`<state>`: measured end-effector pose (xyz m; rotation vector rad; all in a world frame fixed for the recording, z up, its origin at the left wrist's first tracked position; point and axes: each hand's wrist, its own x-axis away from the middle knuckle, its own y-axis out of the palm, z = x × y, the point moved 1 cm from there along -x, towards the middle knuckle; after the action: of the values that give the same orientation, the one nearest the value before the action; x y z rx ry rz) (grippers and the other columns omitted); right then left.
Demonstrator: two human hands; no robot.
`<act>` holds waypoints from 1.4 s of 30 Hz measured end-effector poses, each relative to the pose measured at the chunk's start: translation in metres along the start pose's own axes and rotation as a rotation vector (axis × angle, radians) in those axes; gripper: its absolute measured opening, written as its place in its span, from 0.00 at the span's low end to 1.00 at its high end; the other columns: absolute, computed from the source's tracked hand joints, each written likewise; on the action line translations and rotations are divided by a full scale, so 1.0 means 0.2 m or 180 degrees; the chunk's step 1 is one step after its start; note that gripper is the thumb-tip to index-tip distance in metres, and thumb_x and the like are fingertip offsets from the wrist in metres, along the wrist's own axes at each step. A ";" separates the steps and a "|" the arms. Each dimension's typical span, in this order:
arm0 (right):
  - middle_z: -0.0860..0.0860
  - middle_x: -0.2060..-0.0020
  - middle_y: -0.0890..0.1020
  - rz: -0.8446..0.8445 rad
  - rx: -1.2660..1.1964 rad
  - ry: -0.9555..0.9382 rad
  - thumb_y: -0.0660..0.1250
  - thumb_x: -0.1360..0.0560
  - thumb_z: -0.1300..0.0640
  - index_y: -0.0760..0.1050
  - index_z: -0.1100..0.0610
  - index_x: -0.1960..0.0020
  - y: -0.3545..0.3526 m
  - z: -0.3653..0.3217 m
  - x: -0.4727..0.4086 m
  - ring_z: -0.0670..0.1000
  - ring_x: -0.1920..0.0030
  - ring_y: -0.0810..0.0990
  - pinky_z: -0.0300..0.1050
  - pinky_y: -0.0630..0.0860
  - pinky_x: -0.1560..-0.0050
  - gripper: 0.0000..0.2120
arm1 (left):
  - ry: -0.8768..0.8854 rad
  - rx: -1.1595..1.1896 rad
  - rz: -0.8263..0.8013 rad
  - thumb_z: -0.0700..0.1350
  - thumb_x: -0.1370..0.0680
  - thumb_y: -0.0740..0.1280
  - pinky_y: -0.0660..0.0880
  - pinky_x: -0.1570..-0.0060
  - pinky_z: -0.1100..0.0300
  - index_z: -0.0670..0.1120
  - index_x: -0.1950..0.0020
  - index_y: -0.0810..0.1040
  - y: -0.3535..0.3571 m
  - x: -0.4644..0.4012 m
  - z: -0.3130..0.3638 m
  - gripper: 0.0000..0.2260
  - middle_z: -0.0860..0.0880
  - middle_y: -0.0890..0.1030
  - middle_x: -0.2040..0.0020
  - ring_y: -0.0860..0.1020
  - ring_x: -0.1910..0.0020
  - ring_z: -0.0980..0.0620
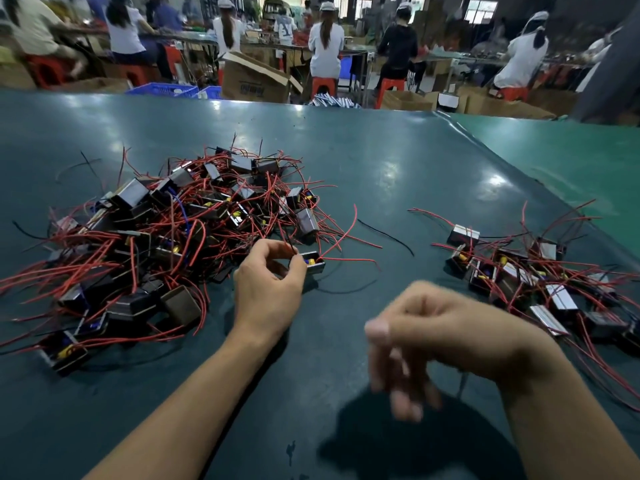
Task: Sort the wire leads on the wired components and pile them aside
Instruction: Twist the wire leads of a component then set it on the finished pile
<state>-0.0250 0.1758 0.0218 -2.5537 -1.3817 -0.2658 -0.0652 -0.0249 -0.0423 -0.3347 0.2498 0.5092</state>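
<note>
A big tangled heap of small boxy wired components (166,233) with red and black leads covers the left of the dark green table (381,161). A smaller pile of the same components (526,278) lies at the right. My left hand (270,285) sits at the big heap's right edge, thumb and fingertips pinching the wire leads of one component (313,263) that lies just beyond it. My right hand (426,337) hovers blurred above the near table, fingers hanging loosely curled, holding nothing that I can see.
A loose black wire (386,235) lies between the two piles. A lighter green mat (561,157) overlaps the table at the far right. Beyond the far edge stand cardboard boxes (256,79), blue crates and several seated people on red stools.
</note>
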 end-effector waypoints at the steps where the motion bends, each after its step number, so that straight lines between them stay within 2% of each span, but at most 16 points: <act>1: 0.55 0.66 0.85 -0.0135 0.0239 0.0403 0.64 0.22 0.45 0.81 0.62 0.57 0.00 0.04 -0.02 0.49 0.71 0.81 0.37 0.76 0.71 0.20 | 0.0050 -0.0083 0.0030 0.43 0.27 0.72 0.74 0.61 0.65 0.51 0.58 0.77 0.00 0.00 0.00 0.05 0.57 0.80 0.64 0.76 0.67 0.61; 3: 0.56 0.67 0.84 0.0437 0.0838 0.0995 0.63 0.20 0.45 0.78 0.61 0.59 -0.02 0.11 -0.07 0.47 0.72 0.80 0.36 0.75 0.70 0.20 | 0.0200 -0.0329 0.0084 0.43 0.27 0.71 0.73 0.58 0.68 0.49 0.57 0.78 -0.01 0.00 0.01 0.03 0.56 0.80 0.62 0.77 0.65 0.59; 6: 0.52 0.76 0.80 0.2019 0.1890 0.1517 0.60 0.21 0.42 0.76 0.58 0.67 -0.13 0.16 -0.08 0.49 0.75 0.77 0.37 0.72 0.72 0.25 | 0.0391 -0.0918 0.0097 0.44 0.26 0.70 0.72 0.46 0.55 0.47 0.55 0.78 -0.02 -0.01 0.00 0.03 0.50 0.79 0.54 0.76 0.52 0.49; 8: 0.52 0.73 0.79 0.2910 0.2658 0.1752 0.60 0.22 0.40 0.74 0.59 0.68 -0.22 0.18 -0.03 0.53 0.66 0.80 0.43 0.73 0.65 0.26 | 0.0454 -0.1336 0.0065 0.46 0.26 0.70 0.69 0.43 0.54 0.47 0.52 0.79 -0.04 -0.02 -0.01 0.05 0.48 0.78 0.50 0.74 0.47 0.46; 10: 0.53 0.69 0.76 0.3720 0.3070 0.1555 0.62 0.22 0.42 0.72 0.57 0.67 -0.27 0.17 0.02 0.58 0.59 0.78 0.46 0.69 0.62 0.23 | 0.0452 -0.1717 -0.0014 0.49 0.25 0.69 0.68 0.41 0.52 0.47 0.48 0.80 -0.05 -0.04 -0.02 0.09 0.46 0.78 0.46 0.72 0.43 0.44; 13: 0.51 0.75 0.74 0.4555 0.2966 0.0789 0.63 0.24 0.47 0.71 0.57 0.71 -0.31 0.15 0.09 0.59 0.68 0.74 0.46 0.65 0.67 0.21 | 0.0578 -0.2143 0.0049 0.50 0.25 0.67 0.65 0.42 0.51 0.48 0.46 0.81 -0.09 -0.06 -0.03 0.11 0.48 0.78 0.44 0.70 0.41 0.44; 14: 0.50 0.78 0.75 0.4388 0.2784 0.0846 0.62 0.24 0.48 0.73 0.59 0.73 -0.32 0.16 0.11 0.57 0.71 0.76 0.45 0.66 0.69 0.22 | 0.0617 -0.2195 0.0131 0.50 0.24 0.66 0.64 0.42 0.51 0.49 0.46 0.82 -0.10 -0.07 -0.03 0.10 0.49 0.78 0.43 0.70 0.40 0.45; 17: 0.51 0.78 0.81 0.2955 0.2030 0.1948 0.59 0.21 0.44 0.80 0.58 0.71 -0.30 0.19 0.12 0.47 0.80 0.76 0.39 0.68 0.71 0.27 | 0.0555 -0.2350 0.0128 0.47 0.23 0.64 0.61 0.36 0.49 0.48 0.39 0.79 -0.13 -0.08 -0.04 0.14 0.48 0.76 0.36 0.66 0.33 0.46; 19: 0.51 0.76 0.82 0.2773 0.1871 0.2072 0.58 0.20 0.41 0.81 0.61 0.69 -0.30 0.21 0.11 0.46 0.81 0.75 0.39 0.69 0.70 0.30 | 0.0456 -0.2536 -0.0083 0.46 0.22 0.63 0.60 0.33 0.49 0.47 0.33 0.75 -0.12 -0.09 -0.06 0.18 0.49 0.74 0.31 0.64 0.29 0.47; 24: 0.49 0.73 0.83 0.3684 0.0848 0.0708 0.64 0.22 0.43 0.80 0.59 0.65 -0.32 0.20 0.08 0.49 0.70 0.79 0.50 0.78 0.57 0.22 | 0.0362 -0.2625 -0.0068 0.48 0.24 0.67 0.66 0.39 0.46 0.47 0.36 0.74 -0.14 -0.13 -0.06 0.17 0.46 0.77 0.38 0.73 0.39 0.42; 27: 0.45 0.69 0.83 0.4291 0.1774 0.0172 0.65 0.22 0.47 0.81 0.55 0.62 -0.32 0.15 0.08 0.46 0.64 0.80 0.44 0.73 0.59 0.16 | 0.0322 -0.2572 0.0003 0.48 0.26 0.71 0.67 0.39 0.46 0.47 0.39 0.74 -0.14 -0.16 -0.06 0.17 0.44 0.76 0.40 0.73 0.41 0.40; 31: 0.50 0.68 0.82 0.5324 0.1505 -0.1471 0.63 0.21 0.47 0.79 0.57 0.61 -0.20 0.06 0.05 0.52 0.68 0.79 0.48 0.76 0.64 0.16 | 0.0377 -0.2724 0.0105 0.48 0.26 0.71 0.67 0.40 0.46 0.46 0.39 0.75 -0.12 -0.18 -0.08 0.18 0.42 0.75 0.40 0.71 0.40 0.40; 34: 0.56 0.75 0.76 0.4155 0.1929 -0.1711 0.63 0.21 0.47 0.76 0.61 0.68 -0.08 0.05 -0.07 0.56 0.74 0.74 0.50 0.70 0.71 0.22 | 0.0230 -0.2673 0.0018 0.48 0.23 0.67 0.65 0.35 0.47 0.44 0.34 0.73 -0.12 -0.19 -0.09 0.19 0.42 0.74 0.35 0.69 0.35 0.41; 37: 0.52 0.78 0.74 0.2821 0.2450 -0.0748 0.65 0.22 0.43 0.76 0.60 0.69 -0.01 0.13 -0.20 0.53 0.74 0.72 0.49 0.72 0.69 0.24 | 0.0320 -0.2612 0.0126 0.46 0.24 0.67 0.67 0.39 0.48 0.44 0.35 0.73 -0.12 -0.19 -0.08 0.18 0.42 0.79 0.43 0.72 0.40 0.40; 39: 0.48 0.76 0.73 0.2694 0.2722 -0.0305 0.65 0.23 0.43 0.75 0.56 0.68 -0.02 0.19 -0.26 0.51 0.71 0.71 0.50 0.74 0.65 0.21 | 0.0423 -0.2563 0.0293 0.44 0.25 0.69 0.70 0.44 0.48 0.43 0.37 0.75 -0.13 -0.17 -0.06 0.17 0.40 0.81 0.50 0.75 0.45 0.39; 42: 0.45 0.67 0.78 0.2893 0.2634 -0.0303 0.65 0.23 0.45 0.78 0.53 0.61 -0.04 0.22 -0.30 0.50 0.63 0.76 0.50 0.76 0.57 0.14 | 0.0548 -0.2444 0.0538 0.45 0.27 0.71 0.70 0.45 0.47 0.45 0.42 0.79 -0.15 -0.14 -0.04 0.14 0.40 0.81 0.56 0.76 0.48 0.38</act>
<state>-0.0618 0.1437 -0.0350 -2.1563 -0.1325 0.4846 -0.0744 -0.0650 -0.0327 -1.1147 0.2426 0.7349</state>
